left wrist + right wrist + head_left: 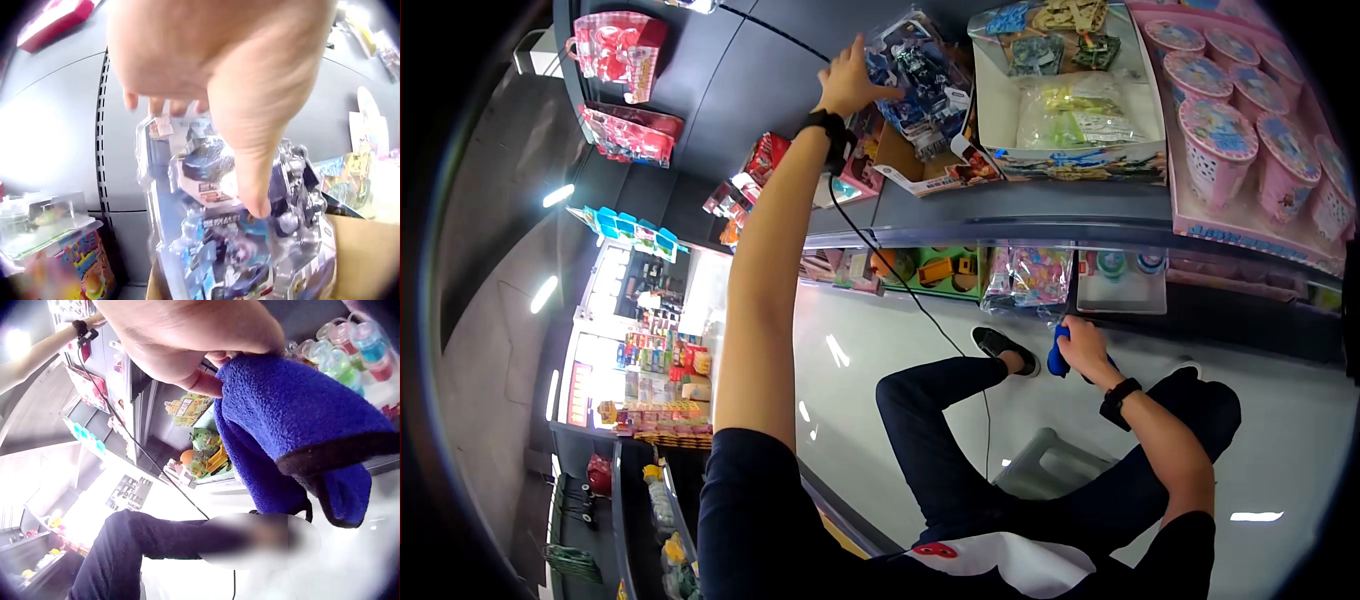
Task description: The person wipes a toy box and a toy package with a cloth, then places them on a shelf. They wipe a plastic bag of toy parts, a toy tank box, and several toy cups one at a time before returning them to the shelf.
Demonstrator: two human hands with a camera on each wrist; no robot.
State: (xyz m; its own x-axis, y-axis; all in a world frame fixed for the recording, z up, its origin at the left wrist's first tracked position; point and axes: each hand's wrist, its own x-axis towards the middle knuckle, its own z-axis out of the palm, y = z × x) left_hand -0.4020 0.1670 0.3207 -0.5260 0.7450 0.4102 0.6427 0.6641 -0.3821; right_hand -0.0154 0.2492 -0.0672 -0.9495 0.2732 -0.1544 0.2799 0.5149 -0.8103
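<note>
My left hand (847,85) is at a blister-packed toy (237,250) with blue and purple printed art, one of several clear-plastic packs standing in an open cardboard box (905,177). The thumb (253,194) lies across the front of the pack, while the other fingers reach out spread at its top edge, partly hidden behind the palm. Low by the shelf front, my right hand (1086,350) grips a blue cloth (294,406) with dark edging. The cloth hangs folded below the fingers.
Right of the box stand a white display carton (1155,120) with bagged toys and a pink tray of lidded cups (1215,135). Red toy packs (618,50) hang on the back panel. A lower shelf holds more toys. A black cable (910,290) runs down from the left wrist.
</note>
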